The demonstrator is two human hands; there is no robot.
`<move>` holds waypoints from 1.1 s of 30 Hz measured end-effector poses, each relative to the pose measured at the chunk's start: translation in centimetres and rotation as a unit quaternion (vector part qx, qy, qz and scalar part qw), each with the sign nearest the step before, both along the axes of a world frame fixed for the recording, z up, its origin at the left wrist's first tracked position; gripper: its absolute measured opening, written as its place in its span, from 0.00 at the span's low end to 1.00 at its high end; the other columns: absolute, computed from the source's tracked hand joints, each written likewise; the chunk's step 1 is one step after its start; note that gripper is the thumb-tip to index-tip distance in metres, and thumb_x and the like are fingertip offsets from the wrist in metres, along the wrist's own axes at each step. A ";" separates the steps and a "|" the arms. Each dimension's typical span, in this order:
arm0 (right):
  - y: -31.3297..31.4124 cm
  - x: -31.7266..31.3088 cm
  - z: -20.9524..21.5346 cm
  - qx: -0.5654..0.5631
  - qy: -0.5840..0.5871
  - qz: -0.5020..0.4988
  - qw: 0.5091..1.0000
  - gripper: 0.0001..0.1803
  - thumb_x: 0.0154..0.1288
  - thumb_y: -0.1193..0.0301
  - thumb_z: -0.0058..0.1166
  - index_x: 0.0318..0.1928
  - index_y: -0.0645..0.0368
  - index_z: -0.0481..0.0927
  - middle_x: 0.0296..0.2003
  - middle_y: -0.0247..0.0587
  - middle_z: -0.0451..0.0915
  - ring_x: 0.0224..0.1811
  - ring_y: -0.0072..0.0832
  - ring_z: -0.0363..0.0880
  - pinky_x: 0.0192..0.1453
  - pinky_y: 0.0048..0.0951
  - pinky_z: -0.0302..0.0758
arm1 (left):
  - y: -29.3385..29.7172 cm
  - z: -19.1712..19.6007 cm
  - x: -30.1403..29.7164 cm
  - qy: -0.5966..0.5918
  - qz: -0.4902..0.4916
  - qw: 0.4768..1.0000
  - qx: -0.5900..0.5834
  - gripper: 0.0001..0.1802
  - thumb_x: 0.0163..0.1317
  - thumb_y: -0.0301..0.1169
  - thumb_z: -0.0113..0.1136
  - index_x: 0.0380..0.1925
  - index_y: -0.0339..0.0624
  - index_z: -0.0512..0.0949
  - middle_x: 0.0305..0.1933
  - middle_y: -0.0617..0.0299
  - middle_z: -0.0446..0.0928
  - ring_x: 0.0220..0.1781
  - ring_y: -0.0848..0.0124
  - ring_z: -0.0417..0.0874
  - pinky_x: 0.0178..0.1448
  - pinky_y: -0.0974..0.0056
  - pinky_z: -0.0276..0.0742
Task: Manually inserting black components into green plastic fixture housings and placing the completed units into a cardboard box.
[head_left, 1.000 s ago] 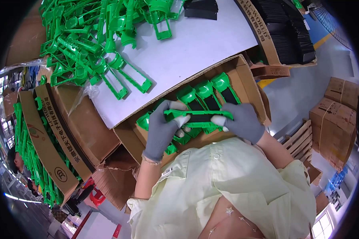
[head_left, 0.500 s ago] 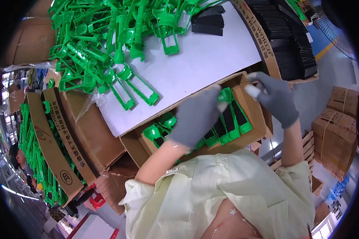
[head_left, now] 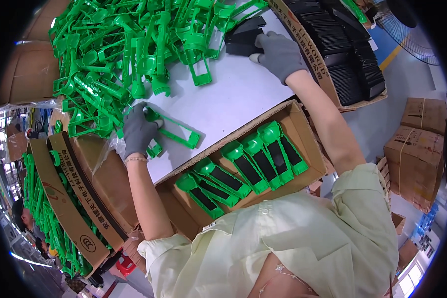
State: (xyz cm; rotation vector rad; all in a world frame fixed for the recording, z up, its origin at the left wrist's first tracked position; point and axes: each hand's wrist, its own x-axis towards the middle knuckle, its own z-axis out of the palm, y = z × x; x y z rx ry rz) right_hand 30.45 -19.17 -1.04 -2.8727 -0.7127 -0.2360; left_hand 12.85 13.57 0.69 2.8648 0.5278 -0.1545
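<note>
My left hand (head_left: 140,130), in a grey glove with pale fingertips, closes round the upper part of a green plastic frame (head_left: 187,138) on the white tabletop (head_left: 223,94). A second green frame lies partly hidden under that hand. At the far side my right hand (head_left: 281,55), gloved alike, pinches the edge of a black rectangular piece (head_left: 243,40) in a small fanned stack. Between my forearms stands an open cardboard box (head_left: 309,149). In it several green frames (head_left: 256,161) with black inserts lie side by side, tilted.
A big heap of green frames (head_left: 129,49) covers the table's far left. A carton of black pieces (head_left: 328,49) stands at the right, a carton of green parts (head_left: 67,198) at the left. Stacked boxes (head_left: 414,159) and a fan (head_left: 407,37) are farther right.
Both hands have left the cardboard box. My left hand has moved left to the green frames on the table, my right hand forward to the black pieces. The box's contents now show fully.
</note>
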 end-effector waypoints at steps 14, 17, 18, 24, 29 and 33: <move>-1.5 -12.9 10.0 0.462 0.486 0.072 0.738 0.11 0.64 0.69 0.53 0.44 0.61 0.77 0.22 0.32 0.78 0.20 0.11 0.73 0.22 0.14 0.66 | -10.0 5.4 -8.5 -0.142 0.217 0.724 -0.640 0.18 0.62 0.29 0.58 0.50 0.31 0.74 0.43 0.49 0.81 0.37 0.66 0.84 0.34 0.73 0.80; -1.2 -14.8 10.0 0.406 0.496 0.086 0.763 0.12 0.64 0.69 0.54 0.45 0.61 0.77 0.22 0.32 0.79 0.21 0.12 0.74 0.23 0.14 0.67 | -12.4 6.0 -9.4 -0.123 0.181 0.671 -0.708 0.19 0.63 0.28 0.57 0.51 0.28 0.72 0.40 0.52 0.79 0.37 0.64 0.85 0.35 0.72 0.81; -1.2 -15.0 9.8 0.388 0.494 0.080 0.774 0.11 0.64 0.69 0.54 0.45 0.61 0.77 0.23 0.32 0.79 0.21 0.12 0.75 0.23 0.15 0.68 | -12.8 5.9 -9.6 -0.117 0.172 0.660 -0.722 0.19 0.63 0.28 0.56 0.51 0.28 0.72 0.39 0.52 0.79 0.37 0.63 0.85 0.35 0.71 0.82; -1.7 -16.4 9.3 0.330 0.385 0.104 0.856 0.10 0.63 0.70 0.55 0.42 0.62 0.78 0.20 0.35 0.78 0.19 0.15 0.76 0.24 0.18 0.71 | -14.6 6.7 -9.7 -0.087 0.190 0.637 -0.742 0.16 0.63 0.22 0.53 0.50 0.23 0.72 0.41 0.48 0.80 0.36 0.62 0.85 0.37 0.68 0.86; -1.7 -17.2 8.9 0.293 0.298 0.127 0.899 0.10 0.63 0.69 0.56 0.40 0.62 0.77 0.18 0.39 0.77 0.17 0.19 0.77 0.23 0.22 0.71 | -15.3 6.9 -9.9 -0.094 0.190 0.625 -0.751 0.15 0.63 0.21 0.52 0.49 0.23 0.73 0.40 0.49 0.80 0.36 0.62 0.86 0.37 0.68 0.86; -1.8 -16.8 7.6 0.270 0.260 0.158 0.914 0.12 0.61 0.66 0.60 0.40 0.60 0.77 0.18 0.38 0.77 0.17 0.24 0.78 0.24 0.24 0.72 | -16.6 7.2 -9.6 -0.083 0.205 0.688 -0.691 0.14 0.63 0.25 0.54 0.46 0.26 0.74 0.34 0.51 0.80 0.31 0.65 0.85 0.30 0.74 0.79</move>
